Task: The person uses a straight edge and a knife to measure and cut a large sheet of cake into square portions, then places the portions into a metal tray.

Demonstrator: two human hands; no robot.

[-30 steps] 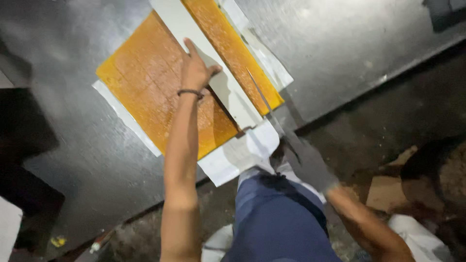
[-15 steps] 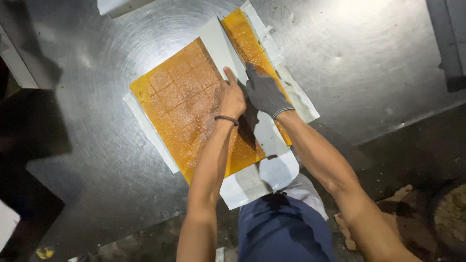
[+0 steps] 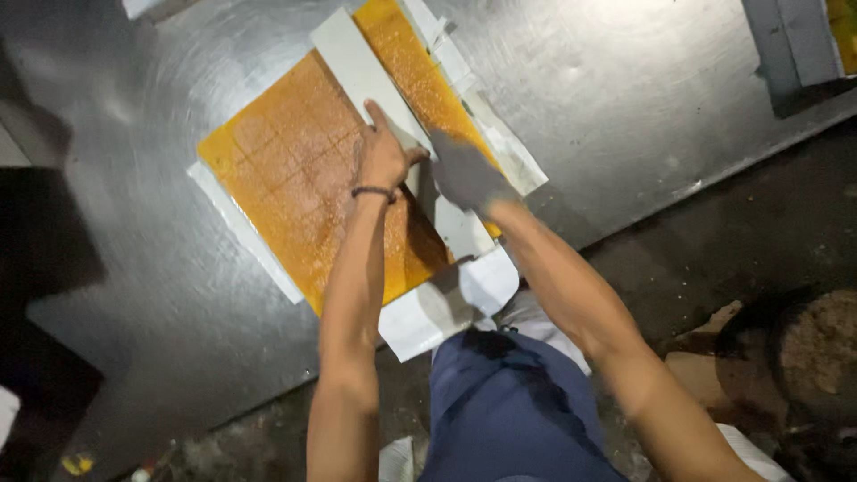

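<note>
Big brushed steel table fills most of the view, dark floor near and right. On it, far-centre, sits a flat orange-brown slab of sweet on white paper sheets, scored into a grid of squares, surface glossy and grainy. A long white flat strip lies diagonally across the slab as a straightedge.

Change since half a second ago: both hands have slid a bit along the strip, and the view has shifted, so the slab now sits further left; looks like the next cut line is being worked.

Left hand, dark band on wrist, presses flat on the strip, fingers together, forefinger pointing far. Right hand wears a grey glove, blurred, just beside the left; cannot tell what it pinches, if anything.
</note>
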